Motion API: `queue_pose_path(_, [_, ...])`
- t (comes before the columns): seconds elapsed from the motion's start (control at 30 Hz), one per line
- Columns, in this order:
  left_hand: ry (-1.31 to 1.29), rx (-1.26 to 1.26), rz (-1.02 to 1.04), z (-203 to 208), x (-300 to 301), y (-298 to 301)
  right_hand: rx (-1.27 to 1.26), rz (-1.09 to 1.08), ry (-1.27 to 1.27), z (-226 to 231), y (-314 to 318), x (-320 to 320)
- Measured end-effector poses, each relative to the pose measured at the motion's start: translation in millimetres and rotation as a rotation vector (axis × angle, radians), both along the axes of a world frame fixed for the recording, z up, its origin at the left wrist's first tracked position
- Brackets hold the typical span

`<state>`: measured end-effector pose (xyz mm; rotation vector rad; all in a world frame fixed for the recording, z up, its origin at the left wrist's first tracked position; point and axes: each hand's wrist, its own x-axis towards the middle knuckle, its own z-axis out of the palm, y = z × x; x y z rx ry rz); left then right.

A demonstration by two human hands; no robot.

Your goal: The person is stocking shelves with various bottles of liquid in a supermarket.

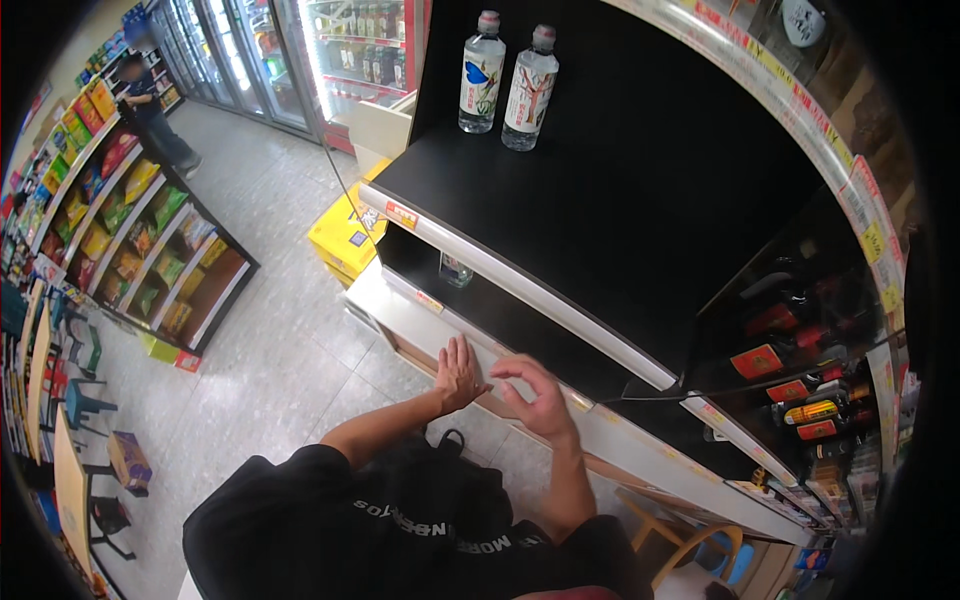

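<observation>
My left hand [458, 376] lies over the white front edge of the lower shelf [425, 298], its fingers stretched out and holding nothing. Just to its right, my right hand [535, 398] is raised with curved fingers and the thumb apart; nothing shows in it. Two clear water bottles with pinkish caps stand side by side on the black upper shelf [640, 210]: the left bottle [482, 80] has a blue picture on its label, the right bottle [529, 95] a reddish one. Beneath, another clear bottle [456, 270] shows only in part, its top hidden by the upper shelf.
Dark bottles with red labels [757, 362] fill shelves at the right. A yellow box [345, 238] sits on the floor beyond the shelf's left end. Farther left stand a snack rack [150, 240], a blue stool [88, 405] and a person [155, 110] near glass-door coolers [240, 60].
</observation>
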<state>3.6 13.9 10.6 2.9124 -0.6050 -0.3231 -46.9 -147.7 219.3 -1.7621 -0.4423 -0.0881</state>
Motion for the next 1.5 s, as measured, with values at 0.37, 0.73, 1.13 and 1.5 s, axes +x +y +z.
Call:
queue_pose_path(0.37, [0.023, -0.231, -0.216, -2.5, 19.1, 49.8, -0.326, -0.261, -0.382, 164.1, 19.8, 120.8])
queue_pose_path(0.73, [0.121, -0.692, -0.261, -31.2, 25.4, 89.0, -0.614, -0.887, -0.502, 190.3, 18.6, 369.0])
queue_pose_path(1.13, [0.163, -0.843, -0.163, -20.3, -2.4, 138.5, -0.453, -0.860, -0.194, 176.1, 13.2, 394.2])
queue_pose_path(1.5, [0.482, -1.176, -0.051, 123.4, 4.4, 147.8, 0.338, -0.523, -0.337, 168.5, 18.1, 199.3])
